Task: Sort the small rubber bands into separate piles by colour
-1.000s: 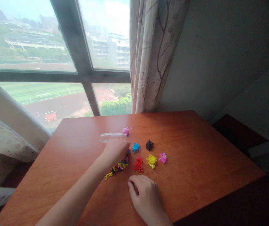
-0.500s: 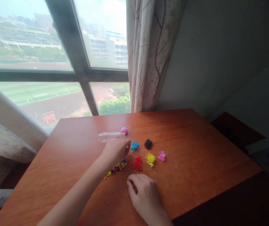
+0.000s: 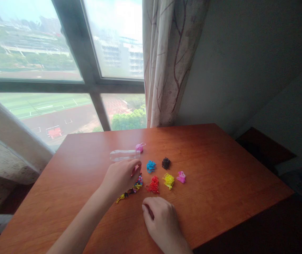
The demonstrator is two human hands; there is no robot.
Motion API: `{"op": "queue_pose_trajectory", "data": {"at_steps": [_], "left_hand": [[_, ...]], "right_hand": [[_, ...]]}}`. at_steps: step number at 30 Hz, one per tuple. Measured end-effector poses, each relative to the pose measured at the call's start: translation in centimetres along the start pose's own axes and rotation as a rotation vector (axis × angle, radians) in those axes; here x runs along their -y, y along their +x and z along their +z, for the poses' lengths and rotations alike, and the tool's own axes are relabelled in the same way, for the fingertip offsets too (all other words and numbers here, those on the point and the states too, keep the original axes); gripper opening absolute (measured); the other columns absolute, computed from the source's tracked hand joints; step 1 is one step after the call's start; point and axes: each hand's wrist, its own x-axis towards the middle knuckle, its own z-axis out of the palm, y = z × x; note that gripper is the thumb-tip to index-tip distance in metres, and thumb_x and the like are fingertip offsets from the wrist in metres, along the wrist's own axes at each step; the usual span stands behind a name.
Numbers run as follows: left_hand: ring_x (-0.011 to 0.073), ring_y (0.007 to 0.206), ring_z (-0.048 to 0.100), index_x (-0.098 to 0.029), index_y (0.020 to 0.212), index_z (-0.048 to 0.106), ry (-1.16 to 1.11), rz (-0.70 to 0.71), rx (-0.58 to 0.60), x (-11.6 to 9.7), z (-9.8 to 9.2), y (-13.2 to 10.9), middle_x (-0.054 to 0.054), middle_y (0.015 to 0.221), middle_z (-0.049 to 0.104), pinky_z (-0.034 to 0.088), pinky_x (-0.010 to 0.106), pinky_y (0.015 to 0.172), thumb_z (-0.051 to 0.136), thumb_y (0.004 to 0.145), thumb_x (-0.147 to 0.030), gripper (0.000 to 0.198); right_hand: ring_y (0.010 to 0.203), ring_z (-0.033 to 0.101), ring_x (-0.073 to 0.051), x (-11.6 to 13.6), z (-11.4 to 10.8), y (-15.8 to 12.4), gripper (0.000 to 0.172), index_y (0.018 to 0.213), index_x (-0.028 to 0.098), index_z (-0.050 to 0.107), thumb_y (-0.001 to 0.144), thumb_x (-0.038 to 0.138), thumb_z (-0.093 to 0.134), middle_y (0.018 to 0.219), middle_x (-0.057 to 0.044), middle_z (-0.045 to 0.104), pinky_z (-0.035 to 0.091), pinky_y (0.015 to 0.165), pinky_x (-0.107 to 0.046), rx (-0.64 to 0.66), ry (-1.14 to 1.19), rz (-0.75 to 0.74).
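My left hand [image 3: 124, 173] is over a mixed pile of small coloured loop-shaped pieces [image 3: 138, 181]. Its thumb and fingers are bent together in a pinch; whatever may be between them is too small or hidden. Curled on the wood in front of the piles, my right hand [image 3: 159, 216] lies with fingers closed and nothing visible in them. Sorted by colour are a blue pile [image 3: 151, 166], a black pile [image 3: 166, 163], a red pile [image 3: 153, 185], a yellow pile [image 3: 169, 180] and a pink pile [image 3: 181, 177]. My left forearm covers part of the mixed pile.
A clear plastic bottle [image 3: 123, 155] lies on its side beyond my left hand, with a pink looped cap [image 3: 139, 147] by its mouth. The wooden table [image 3: 219, 169] reaches to the window [image 3: 92, 84] and curtain [image 3: 164, 63]. Its right edge drops into shadow.
My left hand has drawn back left and slightly down, away from the blue pile toward the mixed pile, uncovering more of both. My right hand has barely moved.
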Motion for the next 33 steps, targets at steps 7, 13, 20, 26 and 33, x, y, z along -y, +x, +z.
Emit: {"op": "queue_pose_trajectory", "data": {"at_steps": [7,13,20,26,33], "left_hand": [[0.0112,0.058,0.057,-0.02,0.072,0.065,-0.242,0.03,-0.212,0.9,1.1,-6.0,0.0,0.069,0.063,0.039,0.02,0.055,0.049,0.087,-0.023,0.022],[0.0082,0.05,0.052,-0.019,0.065,0.063,-0.292,0.034,-0.328,1.2,4.4,-9.5,-0.002,0.059,0.057,0.039,0.017,0.05,0.047,0.085,-0.016,0.025],[0.0069,0.045,0.052,-0.019,0.068,0.065,-0.311,0.015,-0.402,1.9,6.3,-10.4,-0.003,0.058,0.058,0.042,0.015,0.048,0.048,0.084,-0.016,0.024],[0.0067,0.045,0.051,-0.019,0.065,0.064,-0.322,0.019,-0.332,1.8,6.5,-10.6,-0.003,0.058,0.057,0.04,0.015,0.046,0.046,0.081,-0.012,0.025],[0.007,0.047,0.051,-0.02,0.063,0.063,-0.348,0.033,-0.284,1.7,6.5,-10.7,-0.003,0.057,0.055,0.038,0.015,0.047,0.048,0.08,-0.011,0.024]], "right_hand": [[0.068,0.058,-0.014,0.4,-0.3,0.2,0.015,0.08,0.024,0.056,0.089,0.014,0.051,0.073,0.003,0.064,0.027,0.062,-0.028,0.0,-0.049,-0.014],[0.066,0.06,-0.014,0.8,-0.3,0.8,0.014,0.079,0.024,0.056,0.088,0.013,0.054,0.072,0.004,0.064,0.026,0.06,-0.028,0.006,-0.121,0.022],[0.067,0.065,-0.017,1.9,0.8,2.6,0.008,0.091,0.025,0.062,0.088,0.018,0.064,0.075,0.003,0.069,0.028,0.057,-0.027,0.008,-0.185,0.078],[0.063,0.065,-0.016,2.7,1.5,3.8,0.01,0.081,0.024,0.061,0.089,0.019,0.065,0.07,0.003,0.068,0.026,0.054,-0.026,-0.02,-0.217,0.109],[0.062,0.063,-0.013,2.5,1.6,3.6,0.014,0.081,0.023,0.061,0.09,0.014,0.057,0.07,0.003,0.068,0.028,0.056,-0.024,-0.089,-0.144,0.039]]}}
